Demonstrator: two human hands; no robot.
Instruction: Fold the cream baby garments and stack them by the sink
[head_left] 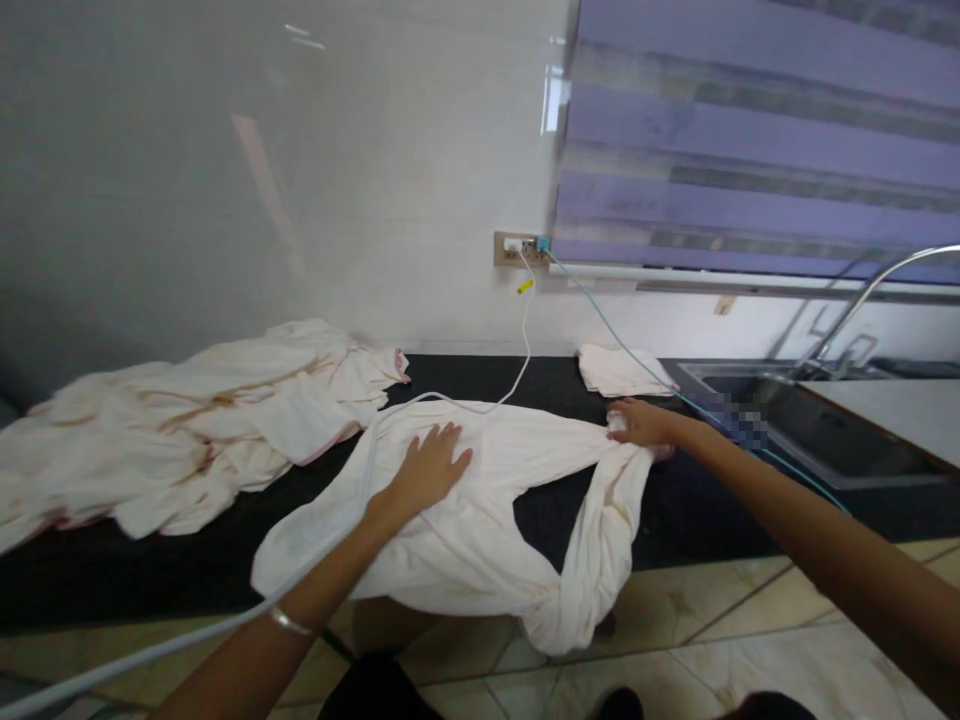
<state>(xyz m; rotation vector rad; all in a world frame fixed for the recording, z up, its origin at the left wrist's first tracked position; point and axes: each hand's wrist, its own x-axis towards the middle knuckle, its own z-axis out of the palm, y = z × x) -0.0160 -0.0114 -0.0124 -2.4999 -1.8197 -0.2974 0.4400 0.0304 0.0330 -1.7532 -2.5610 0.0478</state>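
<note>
Spreading only partly done, judging by the lie: cloth [465, 520] flattened across the near half of the counter [150, 570], yet one end hanging over the front edge in a twisted loop, wrinkles all through, nothing folded. Cream, thin, limp; faint creases, no clear stains. Behind and left, untouched pile [187, 420] of similar cloths, brown-streaked, pink-edged. At the back, near the wall, one small folded cloth [615, 370]. Sink [795, 420] off to the right. White cable [517, 370] trailing from the socket [521, 248] across the cloth. Left hand [427, 465] flat, fingers spread, pressing the cloth's middle. Right hand [641, 422] closed on the far right corner, pinching a gathered bit.
</note>
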